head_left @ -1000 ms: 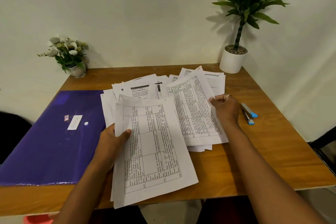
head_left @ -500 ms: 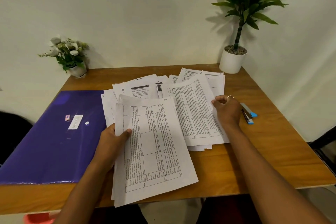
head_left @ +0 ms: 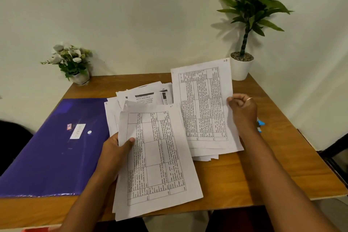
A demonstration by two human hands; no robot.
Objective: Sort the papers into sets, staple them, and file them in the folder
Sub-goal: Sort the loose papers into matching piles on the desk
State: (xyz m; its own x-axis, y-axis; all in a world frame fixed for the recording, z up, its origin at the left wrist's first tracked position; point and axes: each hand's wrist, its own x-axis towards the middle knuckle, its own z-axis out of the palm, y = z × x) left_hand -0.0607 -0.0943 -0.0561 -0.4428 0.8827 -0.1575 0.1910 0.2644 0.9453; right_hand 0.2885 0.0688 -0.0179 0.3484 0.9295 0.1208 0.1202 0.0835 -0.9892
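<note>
A sheet [head_left: 203, 103] is pinched at its right edge by the right hand [head_left: 243, 113] and held above the pile [head_left: 146, 96] on the table [head_left: 244, 175]; a thin set [head_left: 158, 162] is gripped at its left edge by the left hand [head_left: 114, 153], thumb on top. The paper is judged light, limp and slippery, best held by an edge.

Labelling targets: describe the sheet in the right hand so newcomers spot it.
On the brown wooden table, right of the purple plastic folder, lies a spread of white printed papers. The right hand pinches one white grid-printed sheet by its edge; it alone stands tilted up.
</note>
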